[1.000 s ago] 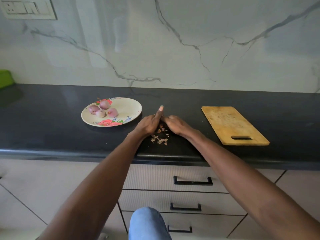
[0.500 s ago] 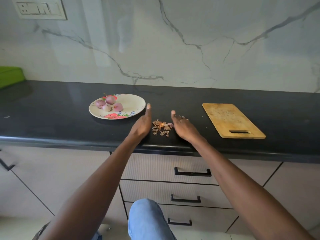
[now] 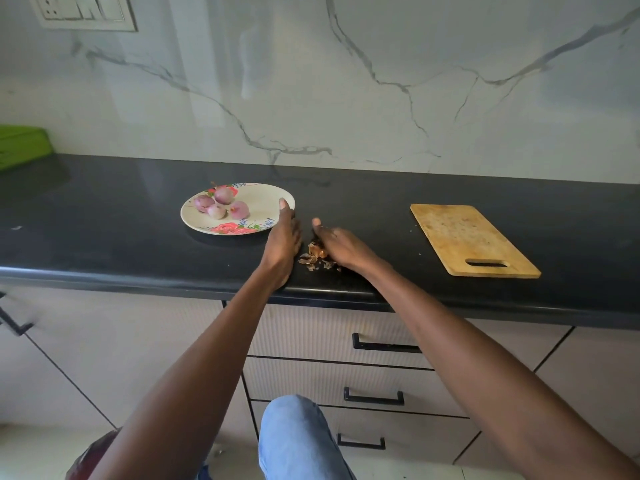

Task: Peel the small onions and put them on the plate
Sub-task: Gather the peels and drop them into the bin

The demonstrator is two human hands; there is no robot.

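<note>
On the black counter (image 3: 104, 216) I am seeing four peeled small onions (image 3: 221, 205) sitting together on the floral plate (image 3: 258, 202), toward its left side. The left hand (image 3: 282, 237) is lying with fingers straight, its edge on the counter, fingertip at the plate's right rim. The right hand (image 3: 341, 245) is resting with relaxed fingers against a small pile of onion skins (image 3: 313, 258) between both hands. A wooden cutting board (image 3: 467, 237) is lying well apart to the right.

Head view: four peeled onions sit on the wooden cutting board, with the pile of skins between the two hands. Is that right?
Not quite. The head view shows the four peeled onions on the floral plate; the wooden cutting board is bare. The pile of skins does lie between the left hand and right hand.
</note>
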